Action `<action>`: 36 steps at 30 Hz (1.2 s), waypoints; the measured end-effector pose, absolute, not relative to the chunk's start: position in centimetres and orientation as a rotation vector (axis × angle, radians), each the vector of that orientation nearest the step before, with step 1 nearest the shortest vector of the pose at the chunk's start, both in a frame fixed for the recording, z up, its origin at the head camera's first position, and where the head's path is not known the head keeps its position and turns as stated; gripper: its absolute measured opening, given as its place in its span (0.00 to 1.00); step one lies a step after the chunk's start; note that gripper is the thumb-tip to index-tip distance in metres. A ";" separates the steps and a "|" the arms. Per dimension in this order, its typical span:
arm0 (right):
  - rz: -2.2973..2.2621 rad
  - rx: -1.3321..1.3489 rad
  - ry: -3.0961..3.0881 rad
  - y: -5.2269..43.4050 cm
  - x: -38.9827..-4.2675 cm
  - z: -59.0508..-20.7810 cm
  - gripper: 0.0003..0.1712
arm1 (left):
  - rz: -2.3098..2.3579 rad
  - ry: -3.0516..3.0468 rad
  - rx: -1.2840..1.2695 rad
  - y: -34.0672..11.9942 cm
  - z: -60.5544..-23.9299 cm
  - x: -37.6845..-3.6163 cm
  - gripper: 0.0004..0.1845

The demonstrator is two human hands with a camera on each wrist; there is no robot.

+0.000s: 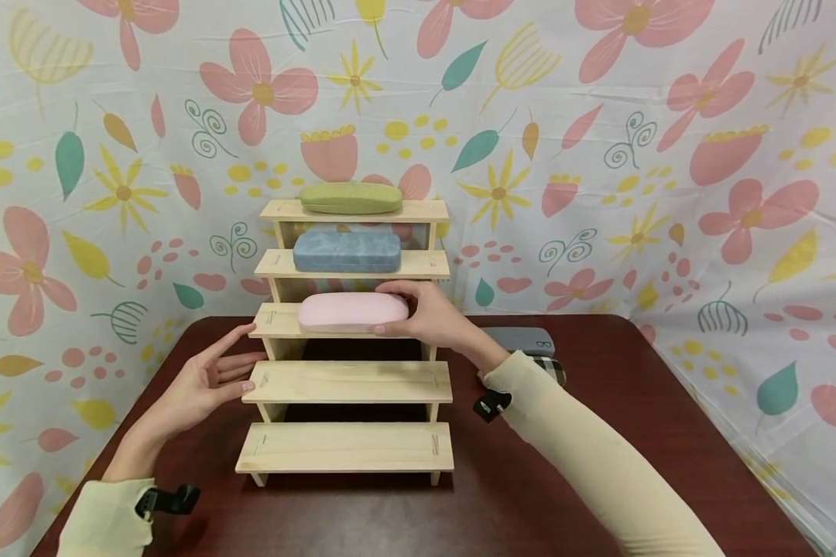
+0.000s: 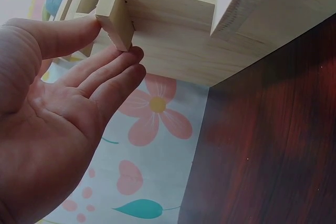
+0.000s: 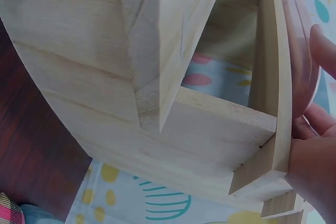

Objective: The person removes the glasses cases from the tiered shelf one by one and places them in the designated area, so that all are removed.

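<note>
A pink glasses case (image 1: 348, 311) lies lengthwise on the middle step of a wooden tiered rack (image 1: 348, 383). My right hand (image 1: 428, 313) grips its right end, thumb at the front and fingers over the top and back. In the right wrist view, the case (image 3: 299, 51) shows past a board's edge, with part of the right hand (image 3: 317, 135) beside it. At the rack's left side, my left hand (image 1: 198, 383) pinches a step's end between thumb and fingers, its index finger reaching the step above. The left wrist view shows this hand (image 2: 68, 98) palm up.
A green glasses case (image 1: 351, 198) sits on the top step, a blue one (image 1: 347, 252) on the step below. Behind my right forearm lie a grey case (image 1: 522, 340) and a checkered item (image 1: 550, 368), partly hidden, on the dark red table (image 1: 599, 433). Flowered cloth (image 1: 529, 155) hangs behind.
</note>
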State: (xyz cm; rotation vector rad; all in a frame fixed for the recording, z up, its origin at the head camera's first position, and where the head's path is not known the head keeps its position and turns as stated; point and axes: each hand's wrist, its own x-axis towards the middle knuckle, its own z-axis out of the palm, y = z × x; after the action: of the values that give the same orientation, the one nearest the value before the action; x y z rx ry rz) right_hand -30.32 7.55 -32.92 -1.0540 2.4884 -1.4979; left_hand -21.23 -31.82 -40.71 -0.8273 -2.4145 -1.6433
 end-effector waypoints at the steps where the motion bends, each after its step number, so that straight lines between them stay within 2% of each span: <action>1: -1.508 -1.046 2.485 7.6 -30.3 -32.9 0.35 | -1.645 -2.414 -0.827 -31.8 -40.7 -21.2 0.47; 17: -1.533 -0.945 2.531 6.9 -29.7 -32.7 0.35 | -1.651 -2.420 -0.823 -31.8 -40.7 -21.2 0.47; 36: -1.463 -0.980 2.526 7.2 -29.9 -32.5 0.40 | -1.626 -2.421 -0.828 -31.8 -40.6 -21.2 0.47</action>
State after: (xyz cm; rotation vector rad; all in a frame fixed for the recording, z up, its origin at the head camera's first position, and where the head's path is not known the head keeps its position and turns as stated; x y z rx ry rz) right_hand -29.94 7.22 -32.52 -0.9795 2.5258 -1.4627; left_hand -21.21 -31.78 -40.61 -0.8281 -2.4213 -1.6264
